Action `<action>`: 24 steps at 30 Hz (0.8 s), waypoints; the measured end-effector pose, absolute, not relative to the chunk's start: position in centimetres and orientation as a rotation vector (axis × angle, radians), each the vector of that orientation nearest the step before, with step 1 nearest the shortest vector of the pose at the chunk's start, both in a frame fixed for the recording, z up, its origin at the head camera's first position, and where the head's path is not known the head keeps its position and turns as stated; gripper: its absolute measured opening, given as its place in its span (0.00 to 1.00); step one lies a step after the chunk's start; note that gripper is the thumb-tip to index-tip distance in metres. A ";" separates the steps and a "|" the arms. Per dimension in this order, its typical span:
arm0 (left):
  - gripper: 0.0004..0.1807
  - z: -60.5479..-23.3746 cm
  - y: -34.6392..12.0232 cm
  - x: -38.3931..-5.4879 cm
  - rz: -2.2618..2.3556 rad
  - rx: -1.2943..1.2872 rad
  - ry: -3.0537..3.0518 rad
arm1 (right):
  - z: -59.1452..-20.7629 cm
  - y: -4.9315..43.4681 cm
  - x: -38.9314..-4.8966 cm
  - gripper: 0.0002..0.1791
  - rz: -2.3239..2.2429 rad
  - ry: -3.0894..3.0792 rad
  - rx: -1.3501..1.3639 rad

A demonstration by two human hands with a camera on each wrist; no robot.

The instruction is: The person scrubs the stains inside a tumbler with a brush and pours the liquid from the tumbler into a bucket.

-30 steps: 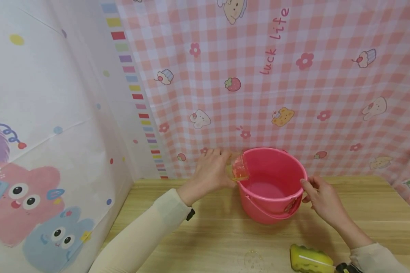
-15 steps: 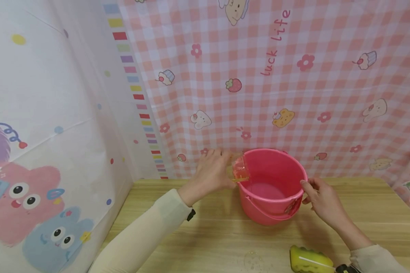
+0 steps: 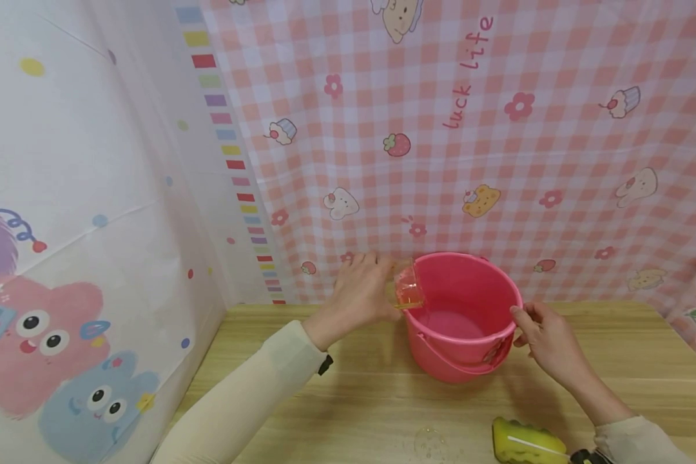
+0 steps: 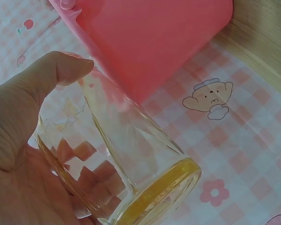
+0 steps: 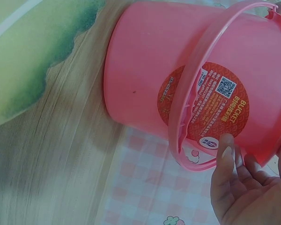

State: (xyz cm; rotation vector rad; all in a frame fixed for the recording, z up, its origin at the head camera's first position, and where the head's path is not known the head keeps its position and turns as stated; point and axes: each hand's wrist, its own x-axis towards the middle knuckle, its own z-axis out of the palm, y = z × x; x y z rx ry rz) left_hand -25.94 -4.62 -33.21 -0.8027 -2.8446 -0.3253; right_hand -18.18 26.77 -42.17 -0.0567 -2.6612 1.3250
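My left hand (image 3: 359, 290) grips a clear amber-tinted drinking glass (image 4: 131, 145), tipped with its mouth over the left rim of a pink plastic bucket (image 3: 458, 351). In the left wrist view the thumb lies along the glass and its thick yellowish base points away from the bucket. My right hand (image 3: 551, 335) pinches the bucket's right rim, thumb on top and fingers below. A red round label (image 5: 220, 103) and the hanging handle (image 5: 196, 61) show on the bucket's side in the right wrist view. Some liquid appears to lie on the bucket's floor.
A yellow-green sponge (image 3: 528, 441) with a wavy edge lies on the wooden table (image 3: 348, 399) near the right forearm. A wet ring (image 3: 430, 443) marks the wood at the front. A pink checked cloth (image 3: 359, 174) hangs behind the table.
The view shifts very slightly. Both hands, the tipped glass and the bucket stay almost where they were.
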 end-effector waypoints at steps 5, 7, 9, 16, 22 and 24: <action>0.47 -33.2 -4.5 -26.0 -0.320 -0.794 -2.855 | -42.2 26.8 -18.1 0.26 1.328 -2.657 -0.051; 0.47 -33.2 -4.5 -26.0 -0.310 -0.790 -2.859 | -42.2 26.8 -18.1 0.25 1.325 -2.654 -0.045; 0.48 -33.2 -4.4 -25.9 -0.297 -0.787 -2.861 | -42.2 26.8 -18.1 0.25 1.325 -2.653 -0.042; 0.49 -33.1 -4.4 -25.8 -0.294 -0.785 -2.860 | -42.2 26.8 -18.2 0.26 1.324 -2.659 -0.049; 0.49 -33.1 -4.3 -25.9 -0.275 -0.770 -2.868 | -42.1 26.7 -18.1 0.25 1.330 -2.654 -0.046; 0.49 -33.1 -4.2 -25.8 -0.263 -0.768 -2.869 | -42.1 26.7 -18.1 0.25 1.333 -2.651 -0.046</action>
